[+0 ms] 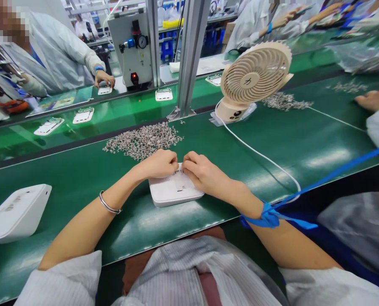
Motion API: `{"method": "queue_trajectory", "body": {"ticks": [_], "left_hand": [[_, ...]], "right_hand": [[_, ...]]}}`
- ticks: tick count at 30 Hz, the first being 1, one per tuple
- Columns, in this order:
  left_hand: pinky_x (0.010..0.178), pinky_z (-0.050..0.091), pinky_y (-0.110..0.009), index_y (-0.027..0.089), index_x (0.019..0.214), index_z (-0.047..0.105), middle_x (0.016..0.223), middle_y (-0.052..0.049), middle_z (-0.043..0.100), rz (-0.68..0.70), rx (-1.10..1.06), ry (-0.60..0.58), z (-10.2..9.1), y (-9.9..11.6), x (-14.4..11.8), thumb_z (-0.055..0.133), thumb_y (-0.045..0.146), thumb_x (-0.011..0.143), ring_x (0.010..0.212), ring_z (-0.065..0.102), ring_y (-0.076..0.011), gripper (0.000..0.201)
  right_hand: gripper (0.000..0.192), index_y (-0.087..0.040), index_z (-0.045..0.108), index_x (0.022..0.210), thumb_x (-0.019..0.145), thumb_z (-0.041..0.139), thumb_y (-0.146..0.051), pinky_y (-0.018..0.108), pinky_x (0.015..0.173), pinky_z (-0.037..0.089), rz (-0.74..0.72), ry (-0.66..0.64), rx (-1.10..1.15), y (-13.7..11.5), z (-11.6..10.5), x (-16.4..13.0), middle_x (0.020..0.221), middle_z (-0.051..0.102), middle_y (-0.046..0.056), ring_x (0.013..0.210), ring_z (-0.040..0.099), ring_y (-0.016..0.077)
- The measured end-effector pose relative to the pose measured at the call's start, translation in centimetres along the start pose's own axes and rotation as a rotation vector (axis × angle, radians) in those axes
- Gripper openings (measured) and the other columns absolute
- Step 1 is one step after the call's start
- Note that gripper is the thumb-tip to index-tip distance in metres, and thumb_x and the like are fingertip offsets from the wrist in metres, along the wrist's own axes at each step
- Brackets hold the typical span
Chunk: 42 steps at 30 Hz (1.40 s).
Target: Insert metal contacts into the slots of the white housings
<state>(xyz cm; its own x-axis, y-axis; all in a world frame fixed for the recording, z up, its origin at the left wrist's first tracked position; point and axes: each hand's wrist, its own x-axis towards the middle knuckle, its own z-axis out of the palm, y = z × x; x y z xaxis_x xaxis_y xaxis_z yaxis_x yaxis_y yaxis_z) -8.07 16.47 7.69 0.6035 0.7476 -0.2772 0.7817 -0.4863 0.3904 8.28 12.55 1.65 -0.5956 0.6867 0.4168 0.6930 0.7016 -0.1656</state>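
Setting: a factory line with a long green bench (272,140); a second green belt runs behind it, past a metal post (189,55).
White case: a flat white case (175,191) lies on the bench directly in front of the person, its long axis running left to right, its far edge under both hands.
Left hand: the left hand (159,163) rests curled on the far left corner of the case, fingers pinched narrow; whether it holds a small part cannot be told.
Right hand: the right hand (202,172) lies on the far right part of the case, fingers bent down onto it and touching the left hand's fingertips.
Key relation: both hands meet at the middle of the far edge; the pile of small metal parts (143,140) lies just beyond, nearer the left hand.
Surroundings: a beige desk fan (255,78) stands to the right with its white cable (259,155) across the bench; another white case (17,212) sits at far left.
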Motion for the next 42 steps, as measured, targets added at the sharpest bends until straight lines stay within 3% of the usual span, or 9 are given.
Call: {"method": "queue_trajectory", "body": {"ticks": [6, 10, 14, 19, 30, 37, 39, 42], "left_hand": [[0.058, 0.036, -0.027, 0.016, 0.082, 0.057, 0.079, -0.005, 0.063, -0.001, 0.076, 0.009, 0.5, 0.1, 0.1, 0.047, 0.031, 0.08, 0.074, 0.056, -0.0181, 0.018], [0.057, 0.036, -0.028, 0.015, 0.089, 0.056, 0.081, -0.007, 0.061, -0.037, 0.129, 0.026, 0.9, 0.3, 0.3, 0.049, 0.033, 0.078, 0.077, 0.056, -0.0214, 0.022], [0.057, 0.037, -0.027, 0.016, 0.089, 0.055, 0.082, -0.006, 0.062, -0.058, 0.124, 0.023, 0.9, 0.4, 0.4, 0.047, 0.034, 0.078, 0.075, 0.057, -0.0196, 0.023], [0.059, 0.038, -0.027, 0.016, 0.088, 0.056, 0.082, -0.006, 0.062, -0.063, 0.113, 0.026, 0.9, 0.4, 0.4, 0.048, 0.034, 0.077, 0.074, 0.057, -0.0184, 0.022], [0.057, 0.038, -0.026, 0.016, 0.086, 0.057, 0.081, -0.005, 0.063, -0.05, 0.1, 0.024, 0.9, 0.2, 0.3, 0.048, 0.033, 0.076, 0.073, 0.057, -0.0174, 0.021], [0.059, 0.038, -0.028, 0.016, 0.087, 0.059, 0.079, -0.005, 0.063, -0.07, 0.135, 0.034, 0.8, 0.9, 0.2, 0.049, 0.031, 0.077, 0.074, 0.057, -0.0194, 0.02], [0.059, 0.038, -0.029, 0.016, 0.086, 0.059, 0.077, -0.006, 0.063, -0.081, 0.156, 0.045, 0.8, 1.2, 0.1, 0.049, 0.03, 0.077, 0.075, 0.058, -0.0206, 0.02], [0.06, 0.04, -0.029, 0.016, 0.087, 0.061, 0.079, -0.006, 0.064, -0.087, 0.169, 0.042, 0.7, 1.3, 0.3, 0.048, 0.031, 0.077, 0.075, 0.058, -0.0204, 0.022]], "right_hand": [[0.021, -0.012, 0.058, 0.075, 0.08, 0.04, -0.001, 0.032, 0.063, 0.041, 0.052, -0.038, -0.069, -0.6, 0.0, 0.5, 0.079, 0.055, 0.013, 0.077, 0.05, 0.0218], [0.019, -0.015, 0.058, 0.077, 0.085, 0.042, -0.008, 0.031, 0.067, 0.047, 0.143, 0.151, 0.107, -0.4, 0.4, -0.5, 0.084, 0.058, 0.01, 0.076, 0.055, 0.0187], [0.021, -0.015, 0.06, 0.088, 0.087, 0.04, -0.009, 0.03, 0.076, 0.051, 0.156, 0.277, 0.3, -0.4, 0.5, -2.1, 0.101, 0.061, 0.011, 0.09, 0.061, 0.0169], [0.027, -0.016, 0.062, 0.095, 0.085, 0.038, -0.009, 0.035, 0.085, 0.053, 0.152, 0.231, 0.287, -0.7, 0.5, -3.0, 0.115, 0.057, 0.014, 0.102, 0.06, 0.02], [0.028, -0.015, 0.062, 0.099, 0.085, 0.038, -0.011, 0.035, 0.087, 0.053, 0.134, 0.215, 0.289, -0.8, 0.4, -3.2, 0.116, 0.055, 0.014, 0.101, 0.06, 0.0199], [0.024, -0.013, 0.063, 0.088, 0.083, 0.039, -0.011, 0.038, 0.076, 0.052, 0.101, 0.106, 0.173, -0.7, -0.4, -1.9, 0.103, 0.058, 0.015, 0.088, 0.059, 0.0221], [0.016, -0.015, 0.059, 0.076, 0.079, 0.044, -0.011, 0.033, 0.069, 0.05, 0.169, 0.131, 0.247, -0.3, -0.2, -1.2, 0.088, 0.059, 0.01, 0.077, 0.058, 0.0182], [0.006, -0.018, 0.051, 0.068, 0.074, 0.05, -0.015, 0.028, 0.061, 0.047, 0.381, 0.254, 0.423, 0.3, 0.4, -0.5, 0.07, 0.055, 0.002, 0.064, 0.054, 0.0138]]}}
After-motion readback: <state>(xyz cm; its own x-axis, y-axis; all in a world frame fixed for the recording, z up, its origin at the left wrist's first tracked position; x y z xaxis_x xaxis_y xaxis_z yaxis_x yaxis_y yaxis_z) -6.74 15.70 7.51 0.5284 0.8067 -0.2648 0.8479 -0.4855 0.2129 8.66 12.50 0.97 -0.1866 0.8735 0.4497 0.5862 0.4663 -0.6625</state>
